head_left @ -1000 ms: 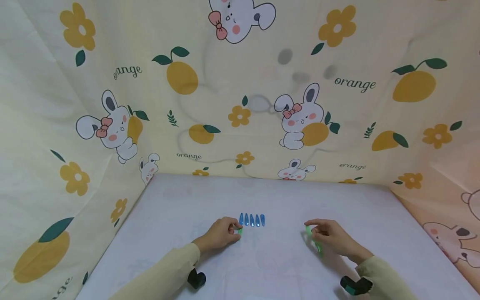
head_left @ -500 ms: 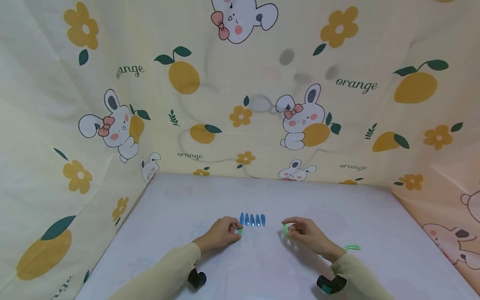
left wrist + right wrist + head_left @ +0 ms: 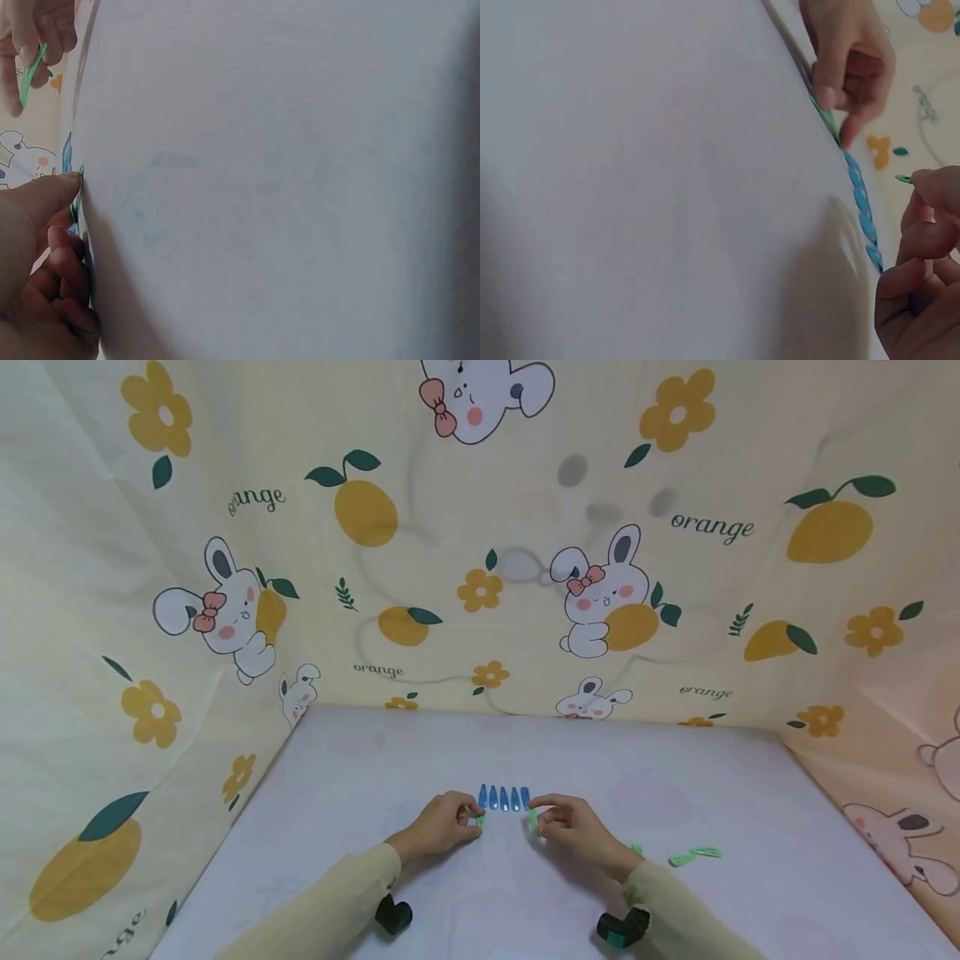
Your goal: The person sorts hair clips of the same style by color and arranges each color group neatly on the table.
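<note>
Several blue snap hair clips (image 3: 504, 798) lie side by side in a short row on the white table. My left hand (image 3: 438, 821) pinches a green snap hair clip (image 3: 481, 822) on the table, just in front of the row's left end. Thumb and finger of my right hand (image 3: 581, 833) hold another green snap hair clip (image 3: 533, 821) near the row's right end. In the right wrist view, that right-hand clip (image 3: 904, 178) appears raised off the table. The fingers partly cover both held clips.
Beside the right forearm lie a green clip (image 3: 637, 848) partly hidden by the wrist, a second green clip (image 3: 681, 860) and a third green clip (image 3: 705, 852). A printed cloth (image 3: 420, 568) hangs around the table's back and sides.
My right hand has moved left with its green clip, from the right side of the table to the row's right end, uncovering loose green clips. The left hand has stayed in place.
</note>
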Demonstrator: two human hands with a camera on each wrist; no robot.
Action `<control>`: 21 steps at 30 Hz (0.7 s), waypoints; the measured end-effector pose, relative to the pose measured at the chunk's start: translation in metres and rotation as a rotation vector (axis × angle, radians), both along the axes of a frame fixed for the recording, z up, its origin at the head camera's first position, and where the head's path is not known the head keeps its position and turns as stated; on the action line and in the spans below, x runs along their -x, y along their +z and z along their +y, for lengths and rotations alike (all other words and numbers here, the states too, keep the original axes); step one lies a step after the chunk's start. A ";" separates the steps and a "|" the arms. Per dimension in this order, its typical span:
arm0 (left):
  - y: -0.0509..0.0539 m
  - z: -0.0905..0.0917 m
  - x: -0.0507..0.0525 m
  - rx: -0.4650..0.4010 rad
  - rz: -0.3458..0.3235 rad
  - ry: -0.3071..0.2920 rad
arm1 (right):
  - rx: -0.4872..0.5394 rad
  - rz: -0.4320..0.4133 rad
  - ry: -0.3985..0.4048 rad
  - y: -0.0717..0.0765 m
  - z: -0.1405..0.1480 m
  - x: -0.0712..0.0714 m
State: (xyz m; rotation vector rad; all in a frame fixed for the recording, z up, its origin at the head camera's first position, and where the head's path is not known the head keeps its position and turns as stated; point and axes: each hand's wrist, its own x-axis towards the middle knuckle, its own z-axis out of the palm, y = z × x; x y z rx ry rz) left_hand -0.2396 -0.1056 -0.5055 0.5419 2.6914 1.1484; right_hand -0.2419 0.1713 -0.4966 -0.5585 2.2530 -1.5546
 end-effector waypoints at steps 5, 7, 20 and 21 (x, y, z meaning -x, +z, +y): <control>0.002 0.000 0.000 0.010 0.011 -0.004 | -0.004 -0.003 -0.019 0.003 -0.018 0.000; 0.002 0.000 0.000 0.004 0.011 -0.008 | -0.010 0.004 -0.023 0.003 -0.024 0.000; 0.001 -0.001 0.001 -0.015 0.015 -0.029 | 0.016 0.032 0.005 -0.002 -0.047 0.003; 0.001 -0.001 0.001 -0.015 0.016 -0.032 | 0.017 0.034 0.007 -0.003 -0.049 0.004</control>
